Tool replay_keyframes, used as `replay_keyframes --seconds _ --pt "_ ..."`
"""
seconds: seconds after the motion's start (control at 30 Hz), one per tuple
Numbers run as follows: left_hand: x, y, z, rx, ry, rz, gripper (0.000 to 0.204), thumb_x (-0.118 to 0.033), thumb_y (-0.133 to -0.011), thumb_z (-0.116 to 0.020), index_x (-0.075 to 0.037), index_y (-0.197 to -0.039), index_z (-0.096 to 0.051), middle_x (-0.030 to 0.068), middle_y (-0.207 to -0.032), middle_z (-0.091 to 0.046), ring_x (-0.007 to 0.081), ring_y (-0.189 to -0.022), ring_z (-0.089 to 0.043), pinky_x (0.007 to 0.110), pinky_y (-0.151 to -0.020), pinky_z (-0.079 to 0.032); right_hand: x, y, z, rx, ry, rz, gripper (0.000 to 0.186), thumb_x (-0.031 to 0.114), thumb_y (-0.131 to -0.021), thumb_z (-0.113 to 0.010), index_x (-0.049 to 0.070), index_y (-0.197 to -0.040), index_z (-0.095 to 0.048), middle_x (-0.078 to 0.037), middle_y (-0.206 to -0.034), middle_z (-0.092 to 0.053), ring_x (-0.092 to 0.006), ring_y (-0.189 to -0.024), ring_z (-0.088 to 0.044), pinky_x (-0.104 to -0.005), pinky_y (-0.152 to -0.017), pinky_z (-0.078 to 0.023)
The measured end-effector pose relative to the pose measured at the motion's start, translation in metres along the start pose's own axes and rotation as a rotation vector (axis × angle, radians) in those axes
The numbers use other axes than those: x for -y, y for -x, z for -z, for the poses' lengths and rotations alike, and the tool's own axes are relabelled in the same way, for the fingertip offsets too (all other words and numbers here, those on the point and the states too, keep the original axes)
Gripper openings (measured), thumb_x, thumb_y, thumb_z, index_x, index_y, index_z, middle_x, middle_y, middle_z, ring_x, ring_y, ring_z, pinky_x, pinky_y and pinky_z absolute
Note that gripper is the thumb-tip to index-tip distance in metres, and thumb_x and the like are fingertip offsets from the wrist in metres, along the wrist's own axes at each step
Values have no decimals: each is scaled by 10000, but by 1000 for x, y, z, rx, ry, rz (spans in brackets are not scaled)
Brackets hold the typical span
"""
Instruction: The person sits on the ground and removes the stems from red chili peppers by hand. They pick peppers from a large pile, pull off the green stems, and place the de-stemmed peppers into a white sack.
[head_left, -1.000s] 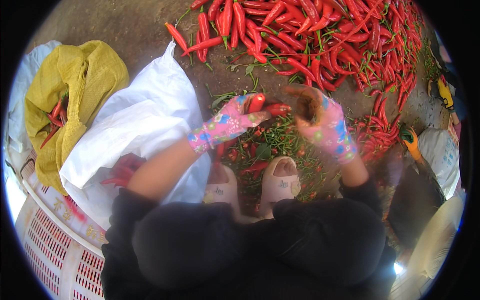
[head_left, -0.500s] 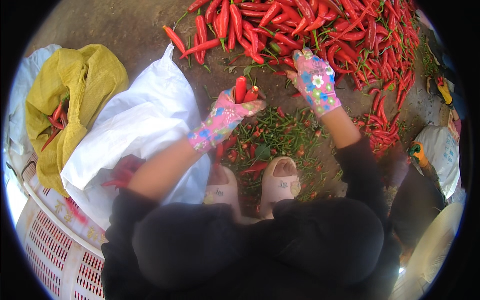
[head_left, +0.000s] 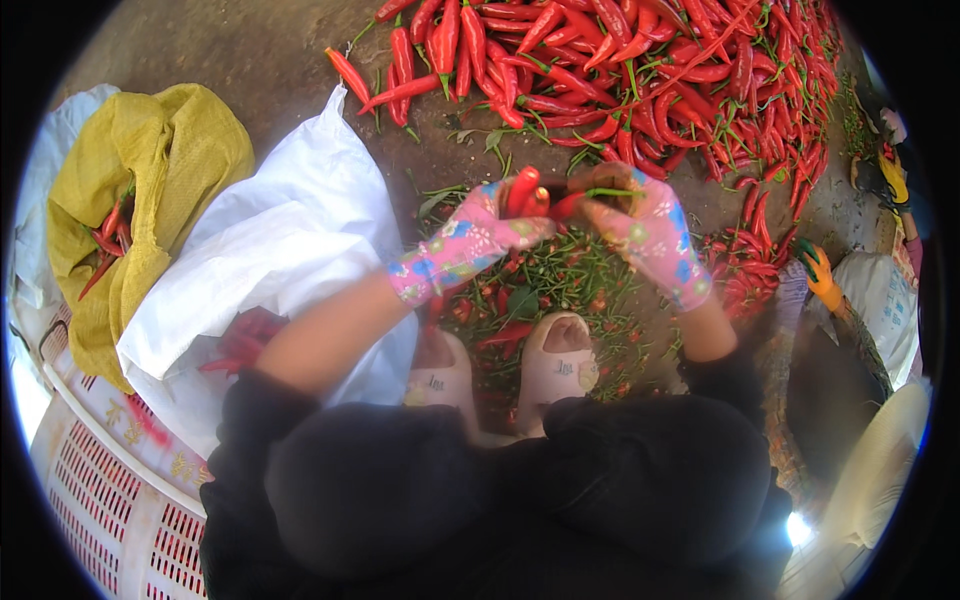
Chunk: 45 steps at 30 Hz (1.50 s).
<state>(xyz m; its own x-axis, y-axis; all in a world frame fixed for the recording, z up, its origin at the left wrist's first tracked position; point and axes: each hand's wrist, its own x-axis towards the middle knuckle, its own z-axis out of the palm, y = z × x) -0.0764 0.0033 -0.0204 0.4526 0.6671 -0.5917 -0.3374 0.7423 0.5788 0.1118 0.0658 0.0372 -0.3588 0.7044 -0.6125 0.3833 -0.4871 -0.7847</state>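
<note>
My left hand, in a pink flowered glove, is closed around a few red chili peppers whose stemless ends stick up. Close by on its right, my right hand wears a matching glove. Between its fingers is another red chili pepper, its green stem pointing right. That pepper's tip reaches the bunch in my left hand; whether they touch I cannot tell. Below both hands, cut or torn green stems lie scattered on the ground around my pale clogs.
A big heap of red chilies spreads across the far right. On the left stand an open white sack with chilies inside, a yellow sack and a slotted plastic basket. A co-worker's orange-gloved hand is at right, near another white sack.
My right hand has come back from the heap's edge toward my left hand, bringing a stemmed chili pepper. My left hand, still holding its peppers, has shifted slightly right. The co-worker's orange glove has risen.
</note>
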Motion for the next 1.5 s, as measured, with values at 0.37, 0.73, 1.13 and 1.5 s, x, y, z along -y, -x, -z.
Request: replay_keyframes --seconds 0.37,0.73,1.13,1.5 --pt "2 9 -3 -50 -364 -62 286 -137 -742 -690 -23 -993 -616 -2 -845 -618 65 -803 -533 251 -758 -454 -34 -6 -5 223 -412 -148 164 180 -840 -638 27 -868 -584 -29 -745 -584 -55 -566 -506 -194 -474 -398" --pt "21 2 8 -114 103 -19 334 -94 -765 -672 -38 -1074 -557 -50 -917 -537 44 -784 -493 218 -699 -414 -39 -6 35 -272 949 162 324 284 -769 -650 47 -984 -592 -162 -910 -626 -356 -840 -602 -415 -722 -479" --pt "28 -3 28 -182 -176 -148 393 -113 -822 -640 15 -1171 -511 154 -1182 -567 215 -1012 -586 334 -877 -466 -40 -27 28 -294 878 341 143 234 -790 -552 96 -819 -576 -118 -726 -595 -310 -667 -603 -417 -550 -477" --pt "23 6 15 -99 -74 -159 445 -107 -672 -723 -17 -1071 -546 24 -962 -592 123 -842 -586 244 -726 -478 29 25 -11 103 410 257 293 273 -813 -606 50 -995 -547 -163 -821 -603 -325 -780 -618 -415 -652 -485"
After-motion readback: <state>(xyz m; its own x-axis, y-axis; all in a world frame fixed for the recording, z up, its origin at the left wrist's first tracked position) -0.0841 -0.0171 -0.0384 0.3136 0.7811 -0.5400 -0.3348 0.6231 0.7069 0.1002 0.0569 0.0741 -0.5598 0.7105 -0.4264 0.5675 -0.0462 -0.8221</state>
